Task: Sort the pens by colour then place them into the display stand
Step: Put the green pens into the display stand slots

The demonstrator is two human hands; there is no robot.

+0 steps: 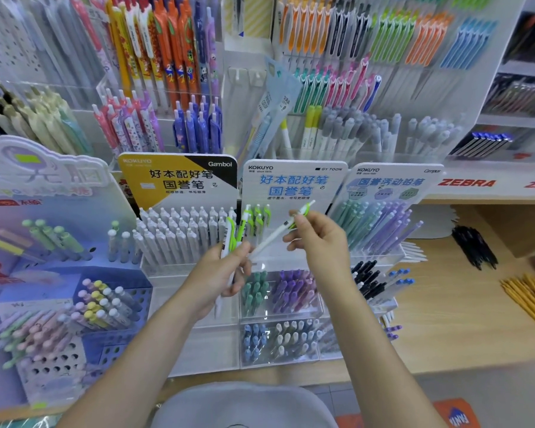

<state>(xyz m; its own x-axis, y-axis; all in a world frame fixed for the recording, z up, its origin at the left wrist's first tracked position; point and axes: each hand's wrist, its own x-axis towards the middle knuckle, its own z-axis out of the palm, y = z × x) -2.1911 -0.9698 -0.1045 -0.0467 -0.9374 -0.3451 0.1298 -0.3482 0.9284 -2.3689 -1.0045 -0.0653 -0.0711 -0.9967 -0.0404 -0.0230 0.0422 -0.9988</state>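
My left hand (pixel 229 270) grips a small bunch of white pens with lime-green clips (pixel 237 231), held upright in front of the clear display stand (pixel 291 186). My right hand (pixel 317 236) pinches one white and green pen (pixel 283 228) near its clip end; the pen slants down to the left, its tip close to my left fingers. Behind the hands, a few more green-clip pens (pixel 258 217) stand in the stand's top row under the blue-lettered KOKUYO card. Lower compartments hold teal pens (pixel 255 293), purple pens (pixel 294 288) and blue and cream pens (pixel 278 339).
A rack of white pens (pixel 179 233) stands on the left under the yellow Gambol card, and pastel pens (pixel 377 225) on the right. A blue perforated box of pens (pixel 105 304) sits lower left. Black pens (pixel 474 245) and yellow pencils (pixel 530 298) lie on the wooden counter at right.
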